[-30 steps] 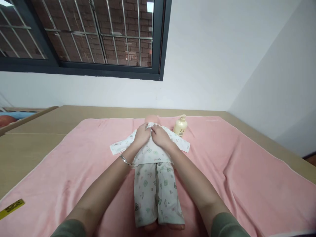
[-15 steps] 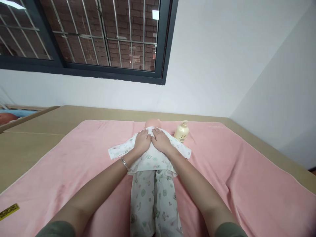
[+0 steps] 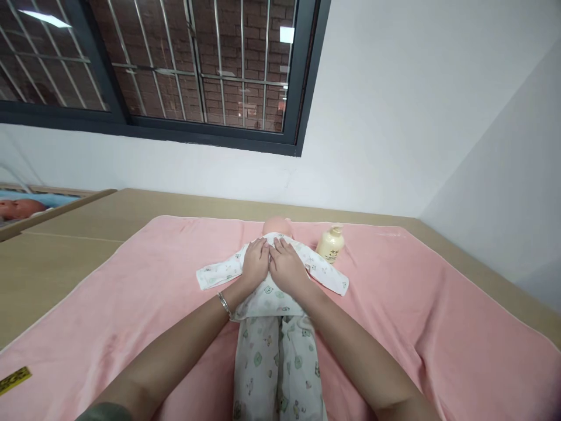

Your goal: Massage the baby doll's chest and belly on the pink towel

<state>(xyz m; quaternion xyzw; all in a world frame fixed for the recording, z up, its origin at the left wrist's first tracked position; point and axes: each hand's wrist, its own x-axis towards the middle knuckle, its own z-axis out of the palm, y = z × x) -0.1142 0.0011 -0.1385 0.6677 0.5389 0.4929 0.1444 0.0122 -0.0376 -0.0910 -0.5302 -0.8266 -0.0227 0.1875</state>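
A baby doll (image 3: 277, 226) lies stretched out in a white printed top (image 3: 272, 301) and matching trousers (image 3: 258, 356), its sleeves spread to both sides. My left hand (image 3: 255, 264) rests flat on the left of the doll's upper body, below the head. Beside it, my right hand (image 3: 288, 268) lies flat on the right half, with the index-finger sides of both hands nearly touching. Neither hand grips anything. A silver bracelet (image 3: 224, 304) circles my left wrist. Just past the doll's right sleeve stands a pale yellow pump bottle (image 3: 331, 244).
A pink blanket (image 3: 166, 280) covers much of the wooden surface (image 3: 70, 251). Behind it are a white wall and a barred window (image 3: 210, 70). At far left, another doll (image 3: 21, 209) lies partly in view on blue cloth. A yellow-black label (image 3: 14, 380) lies at lower left.
The camera view has shifted slightly, so the scene sits a little lower and further right. Both hands stay on the doll's upper body in nearly the same place.
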